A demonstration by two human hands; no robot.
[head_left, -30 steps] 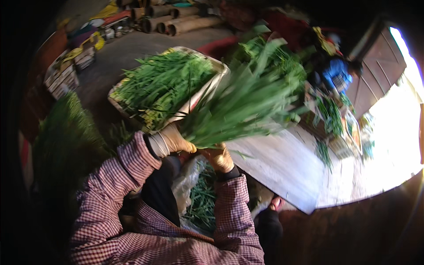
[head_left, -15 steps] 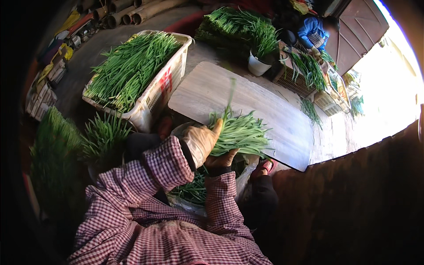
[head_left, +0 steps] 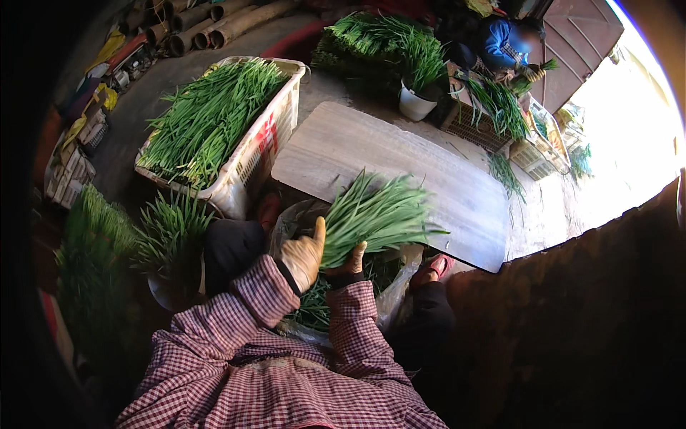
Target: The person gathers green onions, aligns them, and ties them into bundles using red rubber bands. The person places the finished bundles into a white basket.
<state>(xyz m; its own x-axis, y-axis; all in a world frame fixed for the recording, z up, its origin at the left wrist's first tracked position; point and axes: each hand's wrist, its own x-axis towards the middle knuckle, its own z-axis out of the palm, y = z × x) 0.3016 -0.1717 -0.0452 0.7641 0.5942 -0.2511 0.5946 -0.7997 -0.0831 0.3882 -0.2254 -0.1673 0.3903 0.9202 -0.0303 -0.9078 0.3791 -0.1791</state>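
Observation:
A thick bunch of long green chives lies across both my hands, its leaf tips fanning out to the right over the board's near edge. My left hand, in a tan glove, closes on the bunch's left end with the thumb side upward. Gloved too, my right hand grips the bunch from beneath, its thumb showing at the near side. Below the hands, between my knees, a clear plastic bag holds more chives. Just beyond the bunch stands a slanted wooden board.
A white crate heaped with chives stands at left, with a bucket of chives nearer me. Behind the board are a white bucket and a chive pile. A person in blue handles greens beside crates.
Both hands have shifted a little left and toward me. The bunch is now fanned wider, and the upright blade above it is gone. The person in blue has raised a small bunch.

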